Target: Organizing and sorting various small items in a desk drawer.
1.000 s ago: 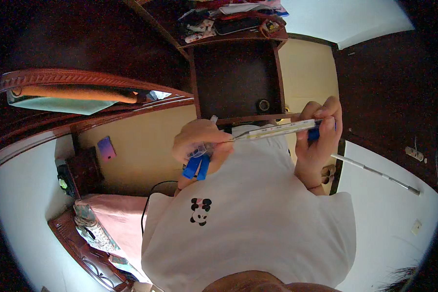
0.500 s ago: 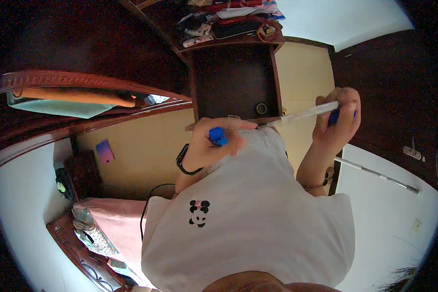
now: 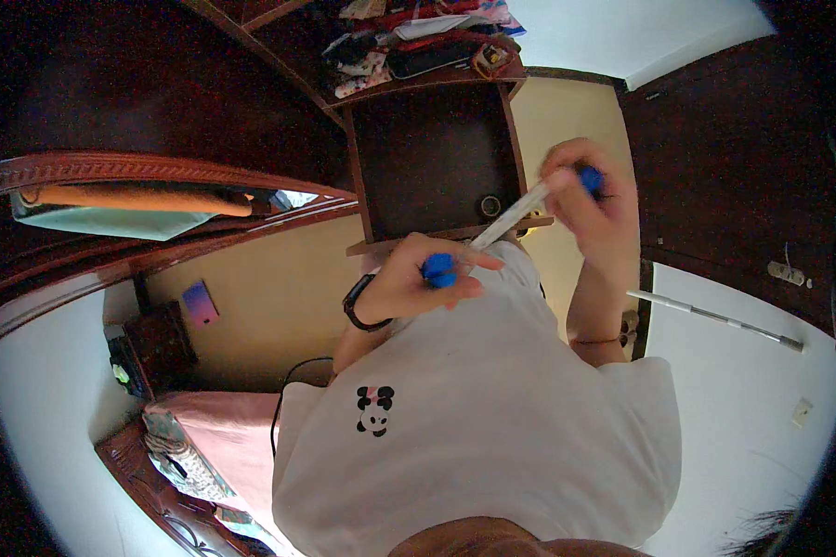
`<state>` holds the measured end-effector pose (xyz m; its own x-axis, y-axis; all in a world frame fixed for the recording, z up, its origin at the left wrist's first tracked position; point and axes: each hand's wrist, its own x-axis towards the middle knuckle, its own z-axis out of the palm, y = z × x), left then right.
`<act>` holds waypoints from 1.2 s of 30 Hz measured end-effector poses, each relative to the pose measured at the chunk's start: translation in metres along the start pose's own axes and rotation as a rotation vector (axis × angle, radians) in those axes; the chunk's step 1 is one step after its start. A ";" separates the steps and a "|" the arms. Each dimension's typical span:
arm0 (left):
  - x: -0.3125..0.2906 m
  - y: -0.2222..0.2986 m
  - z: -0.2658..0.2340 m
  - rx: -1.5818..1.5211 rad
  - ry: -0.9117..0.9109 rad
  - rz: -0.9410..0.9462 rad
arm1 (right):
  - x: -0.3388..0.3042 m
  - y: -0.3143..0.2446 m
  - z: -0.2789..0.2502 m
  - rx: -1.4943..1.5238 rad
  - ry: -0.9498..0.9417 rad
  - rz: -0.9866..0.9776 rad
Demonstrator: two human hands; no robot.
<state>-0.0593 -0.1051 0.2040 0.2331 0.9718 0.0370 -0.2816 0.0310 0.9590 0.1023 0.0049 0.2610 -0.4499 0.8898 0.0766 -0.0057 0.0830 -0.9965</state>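
My left hand (image 3: 404,283), with a black watch on its wrist, is closed around a bright blue object (image 3: 439,269) whose kind I cannot make out. A pale, see-through strip (image 3: 511,218) slants from beside its fingers up to my right hand (image 3: 585,190). The fingers of my right hand are closed on the strip's upper end, slightly blurred. A second blue piece (image 3: 590,179) shows in that same hand. Whether the strip joins the blue pieces is hidden by the fingers. Both hands are raised in front of my white shirt (image 3: 474,399).
Beyond my hands a dark drawer (image 3: 418,158) stands pulled out, with a small dark ring (image 3: 489,205) inside. Above it, a shelf holds folded clothes (image 3: 372,60). A phone (image 3: 200,304) lies at left, near a pink bed (image 3: 232,422). A pole (image 3: 715,318) is at right.
My right hand has moved left and slightly up, closer to my left hand. The strip now slants more steeply and looks shorter. My left hand has shifted a little right.
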 end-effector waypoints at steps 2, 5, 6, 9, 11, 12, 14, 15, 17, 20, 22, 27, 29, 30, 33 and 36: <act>0.002 -0.001 0.000 0.010 -0.069 -0.103 | -0.001 0.006 0.009 -0.119 -0.239 0.000; 0.006 0.008 0.002 0.030 0.010 -0.060 | -0.005 0.008 0.027 -0.166 -0.356 0.028; 0.006 0.008 0.001 0.031 0.005 -0.062 | -0.007 0.006 0.029 -0.157 -0.368 0.108; 0.003 0.003 0.000 -0.032 0.022 -0.028 | -0.009 0.013 0.028 -0.099 -0.382 0.096; 0.002 0.002 0.003 -0.128 0.083 -0.088 | -0.009 0.014 0.025 -0.052 -0.396 0.122; 0.002 0.003 0.002 -0.125 0.082 -0.086 | -0.009 0.015 0.024 -0.031 -0.377 0.062; 0.003 0.005 -0.001 -0.012 0.018 -0.132 | -0.009 0.016 0.020 -0.012 -0.356 -0.001; 0.003 0.005 0.000 -0.010 0.016 -0.131 | -0.009 0.016 0.018 0.132 -0.263 0.033; 0.002 0.004 0.001 -0.021 0.028 -0.122 | -0.010 0.014 0.009 0.330 -0.243 0.149; 0.004 0.007 0.005 -0.028 0.032 -0.120 | -0.011 0.024 0.014 -0.012 -0.340 -0.169; 0.003 0.004 0.006 -0.042 0.033 -0.109 | -0.014 0.025 0.015 0.021 -0.335 -0.132; 0.002 0.000 0.003 -0.048 -0.008 -0.080 | -0.015 0.027 0.016 0.111 -0.364 -0.134; 0.002 0.003 0.007 -0.033 0.070 -0.109 | -0.015 0.032 0.012 0.376 -0.403 0.038; 0.002 0.004 0.007 -0.033 0.071 -0.107 | -0.012 0.032 0.013 0.375 -0.405 0.037; 0.002 0.003 0.009 0.154 0.101 -0.075 | -0.007 0.030 0.019 0.640 -0.277 0.022; 0.003 0.001 0.013 0.294 0.116 -0.069 | -0.005 0.031 0.026 0.578 -0.135 -0.023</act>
<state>-0.0468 -0.1048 0.2083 0.1294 0.9905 -0.0468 0.0159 0.0451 0.9989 0.0812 -0.0086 0.2289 -0.5535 0.8224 0.1316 -0.4849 -0.1897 -0.8537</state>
